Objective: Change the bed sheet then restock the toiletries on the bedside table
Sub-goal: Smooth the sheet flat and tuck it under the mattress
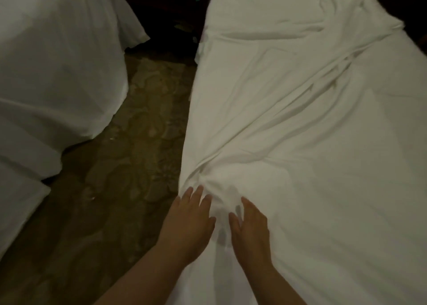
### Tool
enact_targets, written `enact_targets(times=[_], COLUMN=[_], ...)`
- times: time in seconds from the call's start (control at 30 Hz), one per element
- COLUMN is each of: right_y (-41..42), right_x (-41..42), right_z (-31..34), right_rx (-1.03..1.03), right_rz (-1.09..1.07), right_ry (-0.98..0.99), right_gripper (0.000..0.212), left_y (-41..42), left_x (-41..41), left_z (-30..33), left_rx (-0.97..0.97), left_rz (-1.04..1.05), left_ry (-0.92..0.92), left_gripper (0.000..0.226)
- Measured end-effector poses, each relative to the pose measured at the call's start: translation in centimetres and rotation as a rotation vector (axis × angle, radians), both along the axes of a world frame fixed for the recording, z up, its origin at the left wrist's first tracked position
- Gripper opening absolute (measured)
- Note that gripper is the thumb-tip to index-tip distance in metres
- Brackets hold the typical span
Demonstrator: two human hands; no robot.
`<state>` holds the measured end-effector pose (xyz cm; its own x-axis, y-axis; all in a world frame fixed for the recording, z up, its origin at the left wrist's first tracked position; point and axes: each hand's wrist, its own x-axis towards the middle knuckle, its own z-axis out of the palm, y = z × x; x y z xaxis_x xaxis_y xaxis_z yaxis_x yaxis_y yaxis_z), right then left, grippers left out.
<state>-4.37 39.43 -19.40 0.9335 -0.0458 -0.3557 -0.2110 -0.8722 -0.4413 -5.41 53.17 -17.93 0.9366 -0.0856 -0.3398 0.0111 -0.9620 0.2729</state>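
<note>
Where the view begins at the left, a second bed [53, 73] draped in white cloth fills the corner, its cover hanging down to the floor. Beside it runs a strip of patterned carpet [129, 142] in dull brown and gold, leading back to a dark bedside table [171, 11] between the two beds; some small items sit on it, among them something green, but they are too dim and blurred to name, and no writing or label can be read anywhere.

Right of the carpet lies the bed being made, covered by a white bed sheet [312, 131] that spreads across the mattress with long creases fanning out from its near left corner, where the cloth is bunched. Both bare hands rest on that bunched part. The left hand [189, 221] lies palm down at the sheet's edge, its fingers [196, 193] straight and spread apart, pressing the cloth. Just to its right, with a narrow gap of sheet between them, the right hand [251, 228] also lies flat, fingers extended and slightly apart, touching the fabric without gripping it.
</note>
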Motion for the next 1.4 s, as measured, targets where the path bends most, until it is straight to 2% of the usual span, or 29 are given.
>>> enact_targets(times=[0.23, 0.33, 0.4, 0.47, 0.67, 0.83, 1.0, 1.1, 1.17, 1.23, 1.33, 1.4], right_y=[6.6, 8.8, 10.3, 11.3, 9.9, 8.0, 5.7, 4.7, 4.2, 4.0, 5.7, 8.3], right_x=[5.7, 8.5, 10.3, 11.4, 14.4, 17.2, 22.5, 25.5, 26.9, 27.9, 28.4, 28.8], right_z=[0.3, 0.6, 1.0, 1.7, 2.8, 1.9, 0.9, 0.5, -0.1, -0.6, -0.7, -0.9], right_rx=[0.062, 0.126, 0.188, 0.232, 0.37, 0.475, 0.522, 0.504, 0.487, 0.429, 0.233, -0.059], right_rz=[-0.126, -0.284, -0.433, -0.557, -0.671, -0.742, -0.845, -0.893, -0.93, -0.921, -0.77, -0.631], right_ry=[-0.075, -0.233, -0.249, -0.245, -0.145, -0.082, -0.11, -0.122, -0.134, -0.148, -0.07, -0.078], right_gripper=[0.052, 0.043, 0.039, 0.038, 0.04, 0.04, 0.039, 0.041, 0.042, 0.047, 0.069, 0.077], left_y=[3.2, 4.5, 5.5, 6.0, 4.0, 0.4, -3.5, -5.1, -5.9, -6.2, -5.2, -3.5], left_x=[8.4, 12.9, 14.2, 14.6, 17.9, 24.1, 31.1, 35.3, 37.9, 40.3, 42.4, 43.0], left_z=[-1.4, -2.1, -2.8, -3.5, -3.9, -3.2, -3.1, -3.0, -3.1, -2.9, -2.3, -2.4], left_rx=[-0.125, -0.242, -0.292, -0.248, -0.064, -0.021, -0.085, -0.128, -0.175, -0.291, -0.588, -0.692], left_rz=[-0.013, -0.08, -0.118, -0.191, -0.297, -0.304, -0.169, -0.158, -0.144, -0.056, 0.186, 0.331], left_ry=[-0.089, 0.005, 0.144, 0.138, -0.036, -0.011, -0.065, -0.079, -0.057, 0.085, 0.376, 0.446], left_gripper=[0.058, 0.065, 0.069, 0.07, 0.07, 0.043, 0.017, 0.02, 0.012, 0.006, 0.017, 0.019])
